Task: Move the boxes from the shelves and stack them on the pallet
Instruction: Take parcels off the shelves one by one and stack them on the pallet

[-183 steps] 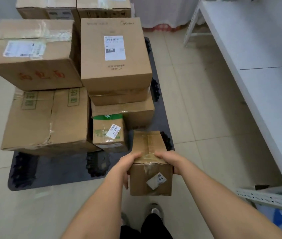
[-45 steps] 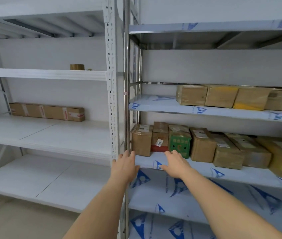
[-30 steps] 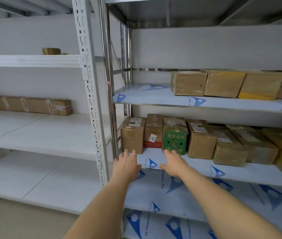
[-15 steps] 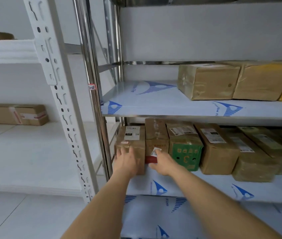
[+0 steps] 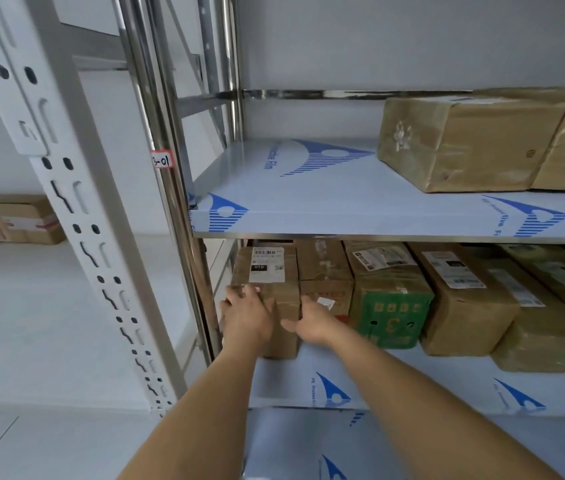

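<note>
A small brown cardboard box [image 5: 269, 271] with a white label on top stands leftmost in a row on the middle shelf [image 5: 412, 386] of the steel rack. My left hand [image 5: 244, 315] lies flat against its front left corner. My right hand [image 5: 312, 322] presses on its right front edge, between it and the neighbouring brown box [image 5: 326, 275]. Both hands grip the box from either side. Further right in the row stand a green-fronted box [image 5: 392, 313] and several more brown boxes [image 5: 461, 299]. The pallet is out of view.
The shelf above [image 5: 308, 195] overhangs the row and carries taped brown boxes [image 5: 464, 143] at the right. A steel post [image 5: 170, 188] and a white slotted post [image 5: 77, 216] stand just left of my hands. A long flat box [image 5: 7, 220] rests on the white shelving at far left.
I have stepped closer to the rack. My hands went from resting on the leftmost box's front to clasping it on both sides.
</note>
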